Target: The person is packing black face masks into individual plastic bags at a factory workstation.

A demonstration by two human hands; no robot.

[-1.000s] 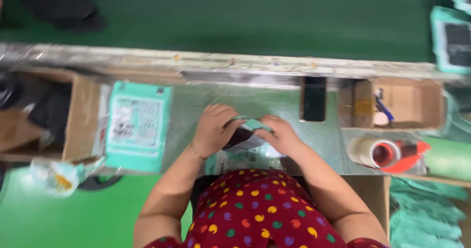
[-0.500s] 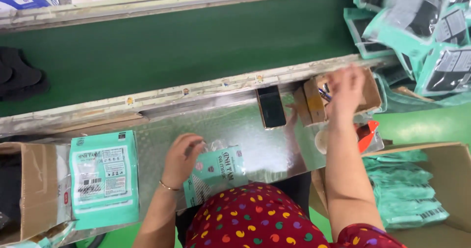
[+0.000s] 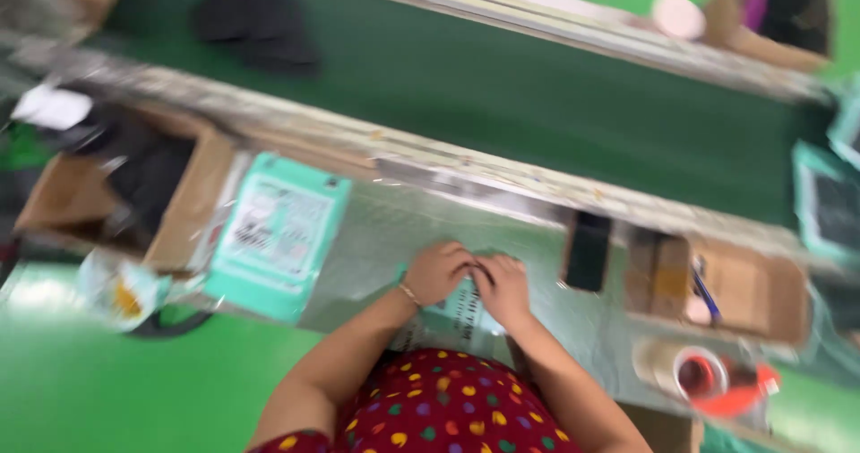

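Both my hands rest side by side on a small teal-and-white packet lying on the metal worktop right in front of me. My left hand presses on the packet's left part, its wrist wearing a thin bracelet. My right hand lies on the right part, fingers curled down on it. The picture is blurred, so the grip itself is unclear. A stack of teal packets lies on the worktop to the left of my hands.
A dark phone lies just right of my hands. A cardboard box with pens and a tape roll on an orange dispenser sit at the right. A cardboard box of dark items stands left. A green conveyor belt runs behind.
My right hand has come back from the cardboard box at the right and now rests on the packet beside my left hand. The camera has swung to the left.
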